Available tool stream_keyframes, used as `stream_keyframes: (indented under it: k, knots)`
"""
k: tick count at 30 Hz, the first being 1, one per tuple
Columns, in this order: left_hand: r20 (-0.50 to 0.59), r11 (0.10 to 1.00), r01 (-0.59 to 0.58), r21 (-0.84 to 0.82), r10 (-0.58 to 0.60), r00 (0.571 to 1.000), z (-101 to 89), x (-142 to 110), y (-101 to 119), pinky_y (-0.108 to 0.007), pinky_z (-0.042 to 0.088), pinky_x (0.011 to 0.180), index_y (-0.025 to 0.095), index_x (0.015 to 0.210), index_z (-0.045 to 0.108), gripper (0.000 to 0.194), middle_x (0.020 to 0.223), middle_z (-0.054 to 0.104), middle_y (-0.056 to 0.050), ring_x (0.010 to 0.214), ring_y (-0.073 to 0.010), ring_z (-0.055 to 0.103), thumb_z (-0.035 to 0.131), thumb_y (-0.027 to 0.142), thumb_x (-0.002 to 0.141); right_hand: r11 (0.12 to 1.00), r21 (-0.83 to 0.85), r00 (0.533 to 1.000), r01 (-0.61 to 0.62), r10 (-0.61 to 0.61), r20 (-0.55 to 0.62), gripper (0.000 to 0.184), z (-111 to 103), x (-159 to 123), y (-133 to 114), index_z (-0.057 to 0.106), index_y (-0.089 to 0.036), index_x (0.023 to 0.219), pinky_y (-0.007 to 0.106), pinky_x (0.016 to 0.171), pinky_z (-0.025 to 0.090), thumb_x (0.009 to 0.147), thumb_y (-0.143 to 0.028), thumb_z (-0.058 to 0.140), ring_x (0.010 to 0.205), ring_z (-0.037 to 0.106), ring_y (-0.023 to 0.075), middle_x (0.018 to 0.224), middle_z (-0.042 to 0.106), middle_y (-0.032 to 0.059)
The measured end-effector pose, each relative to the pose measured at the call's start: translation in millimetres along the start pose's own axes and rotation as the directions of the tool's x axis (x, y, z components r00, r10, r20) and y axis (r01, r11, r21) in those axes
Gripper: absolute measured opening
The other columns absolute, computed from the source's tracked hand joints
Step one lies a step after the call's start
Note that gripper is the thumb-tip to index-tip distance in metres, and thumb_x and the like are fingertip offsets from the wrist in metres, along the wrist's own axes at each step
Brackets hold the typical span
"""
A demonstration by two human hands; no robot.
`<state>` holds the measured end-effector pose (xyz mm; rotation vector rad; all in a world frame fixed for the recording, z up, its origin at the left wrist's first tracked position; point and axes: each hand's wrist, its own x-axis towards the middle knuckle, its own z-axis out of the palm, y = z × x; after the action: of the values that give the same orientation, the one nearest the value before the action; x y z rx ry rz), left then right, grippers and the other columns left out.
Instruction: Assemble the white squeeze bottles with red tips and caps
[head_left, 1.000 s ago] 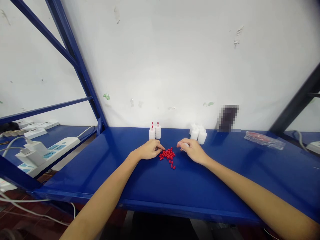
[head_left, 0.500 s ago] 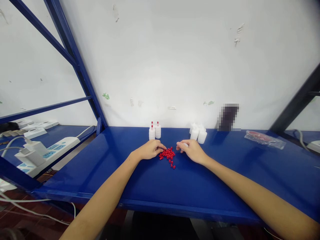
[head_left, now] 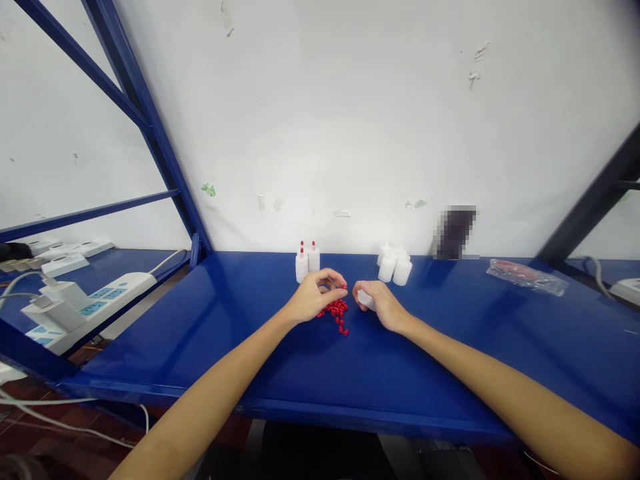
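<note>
A small heap of red caps [head_left: 338,312] lies on the blue shelf [head_left: 410,373]. My left hand [head_left: 316,297] is lifted just above the heap, its fingertips pinched on one red cap [head_left: 344,288]. My right hand [head_left: 381,303] is wrapped round a small white bottle [head_left: 366,299], held close to the left fingertips. Two white bottles with red caps [head_left: 307,261] stand at the back against the wall. A cluster of uncapped white bottles [head_left: 394,265] stands behind my right hand.
A clear plastic bag with red pieces [head_left: 527,276] lies at the back right. White power strips and chargers [head_left: 75,300] sit on the neighbouring shelf to the left, beyond a blue frame post [head_left: 150,140]. A blurred dark object [head_left: 454,232] leans on the wall.
My left hand has risen off the heap with a red cap pinched in its fingers and moved toward my right hand. My right hand has turned the white bottle toward it.
</note>
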<state>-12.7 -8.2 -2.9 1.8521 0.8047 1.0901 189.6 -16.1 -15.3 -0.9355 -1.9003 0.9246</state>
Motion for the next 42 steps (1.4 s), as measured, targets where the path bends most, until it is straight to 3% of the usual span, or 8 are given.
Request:
stream_keyframes:
  k: [5, 12, 19, 25, 31, 36, 42]
  knots:
    - [0.114, 0.981, 0.025, -0.191, -0.003, 0.993, 21.6, -5.5, 5.5, -0.025, 0.046, 0.07, 0.015, 0.085, 0.059, 0.027, 0.082, 0.06, -0.002, 0.073, -0.0115, 0.056, 0.075, 0.035, 0.078, 0.996, 0.082, 0.997, 0.043, -0.048, 0.055, 0.05, 5.1, -3.0, -4.7, 0.049, -0.019, 0.062, 0.029, 0.056, 0.034, 0.093, -0.055, 0.033, 0.054, 0.042, 0.0144, 0.056, 0.047, -0.0002]
    - [0.131, 0.971, 0.008, -0.241, 0.024, 0.991, 21.1, -6.0, 7.6, -0.027, 0.047, 0.071, 0.015, 0.089, 0.058, 0.028, 0.079, 0.063, -0.002, 0.075, -0.0147, 0.063, 0.074, 0.037, 0.081, 0.992, 0.09, 0.988, 0.088, -0.099, 0.123, 0.045, 4.5, -3.5, -4.4, 0.047, -0.019, 0.064, 0.027, 0.056, 0.031, 0.093, -0.053, 0.041, 0.058, 0.041, 0.0138, 0.059, 0.044, -0.0016]
    - [0.15, 0.966, 0.003, -0.259, 0.037, 0.988, 22.2, -6.9, 8.6, -0.028, 0.048, 0.074, 0.015, 0.09, 0.057, 0.03, 0.081, 0.063, -0.002, 0.078, -0.0164, 0.065, 0.073, 0.04, 0.082, 0.997, 0.043, 0.987, 0.065, -0.071, 0.141, 0.046, 4.1, -3.5, -8.0, 0.047, -0.019, 0.064, 0.027, 0.056, 0.031, 0.092, -0.054, 0.043, 0.057, 0.041, 0.0137, 0.06, 0.045, -0.0014]
    - [0.155, 0.983, -0.011, -0.181, 0.04, 0.987, 20.6, -7.0, 7.8, -0.027, 0.047, 0.074, 0.015, 0.088, 0.059, 0.032, 0.084, 0.065, -0.004, 0.077, -0.0142, 0.061, 0.071, 0.044, 0.082, 0.998, -0.003, 0.992, 0.058, -0.057, 0.111, 0.044, 3.2, -4.7, -11.2, 0.05, -0.018, 0.065, 0.026, 0.056, 0.031, 0.088, -0.056, 0.05, 0.058, 0.041, 0.0137, 0.06, 0.046, -0.0016]
    - [0.153, 0.994, -0.008, -0.113, 0.026, 0.988, 20.4, -6.9, 1.9, -0.024, 0.044, 0.065, 0.014, 0.092, 0.063, 0.034, 0.087, 0.06, -0.004, 0.07, -0.0107, 0.054, 0.07, 0.046, 0.083, 0.994, -0.037, 0.986, 0.103, -0.098, 0.132, 0.044, 2.3, -4.6, -10.9, 0.053, -0.018, 0.066, 0.026, 0.057, 0.031, 0.09, -0.055, 0.048, 0.059, 0.04, 0.0138, 0.061, 0.045, -0.0018]
    - [0.131, 0.994, -0.067, -0.088, 0.079, 0.988, 20.6, -8.3, 2.5, -0.024, 0.044, 0.065, 0.014, 0.091, 0.066, 0.03, 0.088, 0.056, -0.004, 0.071, -0.0107, 0.053, 0.07, 0.043, 0.083, 0.992, -0.067, 0.987, 0.111, -0.102, 0.124, 0.038, 3.1, -5.7, -11.0, 0.059, -0.017, 0.075, 0.026, 0.059, 0.035, 0.092, -0.049, 0.047, 0.062, 0.045, 0.015, 0.065, 0.05, -0.0008]
    - [0.13, 0.997, -0.069, 0.039, 0.063, 0.989, 21.5, -9.9, 3.4, -0.024, 0.041, 0.062, 0.015, 0.095, 0.067, 0.03, 0.082, 0.057, -0.002, 0.068, -0.0112, 0.05, 0.065, 0.045, 0.087, 0.986, -0.138, 0.991, 0.089, -0.073, 0.117, 0.041, 3.5, -5.3, -6.8, 0.055, -0.018, 0.066, 0.026, 0.055, 0.035, 0.092, -0.047, 0.044, 0.056, 0.045, 0.0141, 0.058, 0.047, -0.0018]
